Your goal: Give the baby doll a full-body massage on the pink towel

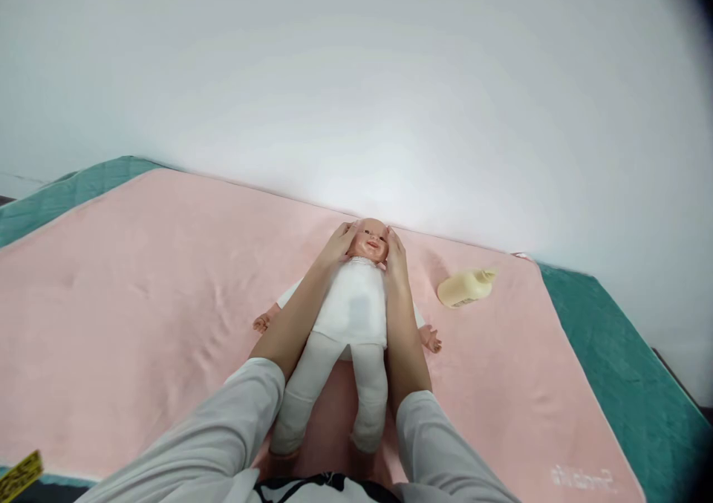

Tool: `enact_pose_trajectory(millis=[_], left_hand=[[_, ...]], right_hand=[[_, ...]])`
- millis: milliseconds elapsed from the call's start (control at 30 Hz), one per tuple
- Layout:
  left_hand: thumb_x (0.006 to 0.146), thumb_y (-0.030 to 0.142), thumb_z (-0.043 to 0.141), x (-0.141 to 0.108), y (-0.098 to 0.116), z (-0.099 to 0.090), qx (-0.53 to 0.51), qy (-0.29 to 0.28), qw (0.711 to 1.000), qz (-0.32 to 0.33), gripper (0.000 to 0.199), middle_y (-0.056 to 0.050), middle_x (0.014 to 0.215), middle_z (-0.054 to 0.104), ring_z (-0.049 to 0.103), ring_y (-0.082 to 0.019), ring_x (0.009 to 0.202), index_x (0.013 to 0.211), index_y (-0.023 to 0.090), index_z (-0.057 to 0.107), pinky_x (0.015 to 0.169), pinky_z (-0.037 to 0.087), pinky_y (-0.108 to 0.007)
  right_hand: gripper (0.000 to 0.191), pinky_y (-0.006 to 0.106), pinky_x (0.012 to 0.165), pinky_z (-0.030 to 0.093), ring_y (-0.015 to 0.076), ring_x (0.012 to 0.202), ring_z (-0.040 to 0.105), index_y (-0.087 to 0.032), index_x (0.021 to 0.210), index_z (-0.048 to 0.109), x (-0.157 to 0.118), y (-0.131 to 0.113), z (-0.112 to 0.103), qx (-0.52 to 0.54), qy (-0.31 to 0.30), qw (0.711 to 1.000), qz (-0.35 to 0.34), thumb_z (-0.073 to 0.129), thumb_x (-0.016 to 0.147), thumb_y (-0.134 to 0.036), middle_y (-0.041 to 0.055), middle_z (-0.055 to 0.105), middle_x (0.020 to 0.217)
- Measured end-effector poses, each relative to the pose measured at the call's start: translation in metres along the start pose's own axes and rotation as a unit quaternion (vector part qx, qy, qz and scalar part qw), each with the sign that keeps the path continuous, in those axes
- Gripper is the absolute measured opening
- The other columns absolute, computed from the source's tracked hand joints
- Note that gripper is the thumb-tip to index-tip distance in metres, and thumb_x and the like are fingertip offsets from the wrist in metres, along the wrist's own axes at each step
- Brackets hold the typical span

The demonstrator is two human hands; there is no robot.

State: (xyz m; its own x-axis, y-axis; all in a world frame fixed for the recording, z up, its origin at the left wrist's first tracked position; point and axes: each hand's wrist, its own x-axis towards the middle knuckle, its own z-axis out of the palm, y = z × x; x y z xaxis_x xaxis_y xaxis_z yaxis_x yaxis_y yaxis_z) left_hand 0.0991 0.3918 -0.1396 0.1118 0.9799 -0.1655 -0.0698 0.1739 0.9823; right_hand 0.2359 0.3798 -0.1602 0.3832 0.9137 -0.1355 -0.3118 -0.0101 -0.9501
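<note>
A baby doll (356,306) in a white top and white trousers lies on its back on the pink blanket (167,295), feet towards me. Its head (372,241) is cupped between my two hands. My left hand (341,241) curves along the left side of the head, and my right hand (396,254) presses against the right side. Parts of my fingers are hidden by the head. The doll's arms stick out past my forearms on both sides, and its feet lie in shadow near my body.
A pale yellow bottle (465,289) with a pump top lies on its side to the right of the doll. Green quilted padding (618,354) shows beyond the blanket's edges. A white wall (356,94) rises behind. A yellow label (21,477) is at the lower left corner.
</note>
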Motion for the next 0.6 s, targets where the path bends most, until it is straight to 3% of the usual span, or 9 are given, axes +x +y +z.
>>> enact_pose_trajectory(millis=[167,367,467,600], left_hand=[[0.082,0.057,0.062,0.007,-0.008,0.003,-0.031,0.027,0.999,0.004,0.048,-0.013,0.113,0.064,0.062,-0.024,0.106,0.111,0.020,0.056,0.082,0.051,-0.031],[0.079,0.059,0.065,0.018,-0.021,0.006,0.031,0.067,0.996,0.047,0.061,-0.013,0.142,0.048,0.047,-0.029,0.131,0.128,0.024,0.054,0.097,0.045,-0.033],[0.080,0.058,0.063,0.021,-0.027,0.008,0.026,0.054,0.996,0.073,0.061,-0.012,0.139,0.052,0.050,-0.028,0.128,0.129,0.022,0.054,0.100,0.044,-0.034],[0.082,0.056,0.063,0.022,-0.028,0.010,-0.006,0.076,0.995,0.061,0.059,-0.014,0.136,0.054,0.055,-0.027,0.122,0.128,0.019,0.054,0.099,0.047,-0.035]], right_hand=[[0.050,0.037,0.097,0.053,0.0210,0.117,0.062,-0.021,0.120,0.061,0.001,0.004,-0.001,-0.010,-0.017,1.000,-0.024,0.061,0.081,-0.051,0.0069,0.063,0.130],[0.045,0.035,0.094,0.054,0.0202,0.110,0.064,-0.021,0.114,0.064,0.004,0.006,0.004,0.003,-0.014,0.999,-0.029,0.064,0.077,-0.047,0.0058,0.067,0.122],[0.043,0.034,0.089,0.056,0.0203,0.103,0.067,-0.020,0.111,0.064,0.004,0.007,0.008,0.020,0.005,0.999,-0.028,0.067,0.075,-0.044,0.0063,0.069,0.114],[0.044,0.034,0.088,0.057,0.0204,0.099,0.068,-0.019,0.108,0.064,0.002,0.010,0.010,0.039,0.006,0.999,-0.036,0.072,0.072,-0.042,0.0068,0.070,0.109]])
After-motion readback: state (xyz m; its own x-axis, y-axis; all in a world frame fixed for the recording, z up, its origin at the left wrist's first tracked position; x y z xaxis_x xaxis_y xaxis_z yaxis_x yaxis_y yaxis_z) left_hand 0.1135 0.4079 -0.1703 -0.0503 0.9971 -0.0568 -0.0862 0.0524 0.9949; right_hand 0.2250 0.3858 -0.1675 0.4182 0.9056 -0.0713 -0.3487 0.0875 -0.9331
